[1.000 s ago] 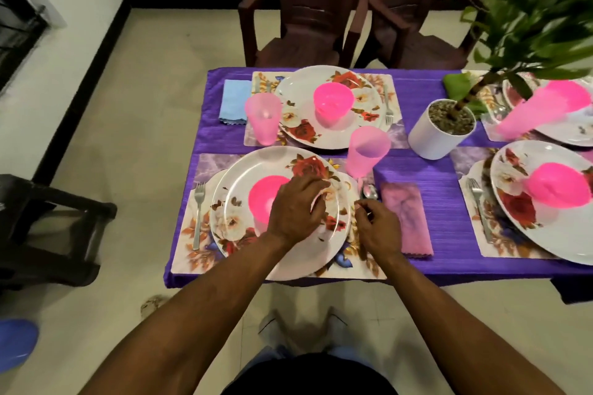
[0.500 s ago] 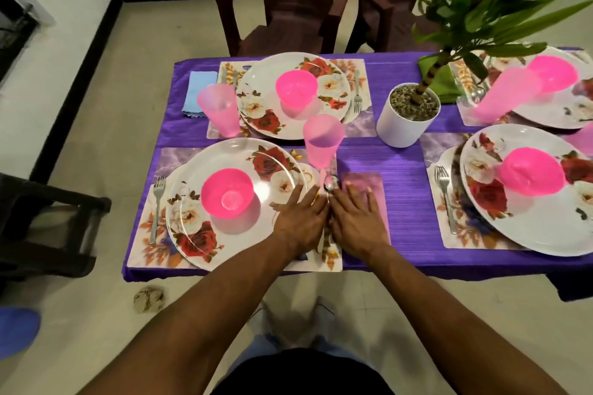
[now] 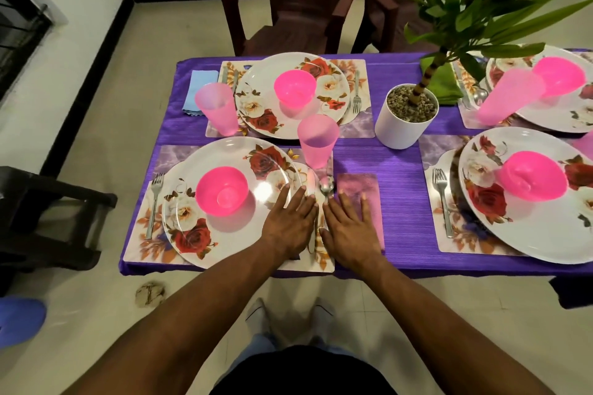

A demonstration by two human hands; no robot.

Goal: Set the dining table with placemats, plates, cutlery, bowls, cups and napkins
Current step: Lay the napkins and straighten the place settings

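The table (image 3: 401,167), under a purple cloth, carries four place settings, and the one at its near left corner is where the person's hands lie. The left hand (image 3: 288,224) rests flat with fingers straight and slightly spread, on the right rim of the floral plate (image 3: 224,202) and the placemat (image 3: 150,234) beneath it. The right hand (image 3: 349,228) lies flat just beside it, fingers straight and apart, partly on the pink napkin (image 3: 359,186) at the near edge. Between the two hands runs a spoon (image 3: 326,185) — only its bowl shows clearly beyond the fingertips. A pink bowl (image 3: 222,190) sits on the plate, a fork (image 3: 154,202) lies at the placemat's left edge, and a pink cup (image 3: 317,141) stands upright just past the spoon. A potted plant (image 3: 406,115) stands mid-table — three similar settings lie around it.
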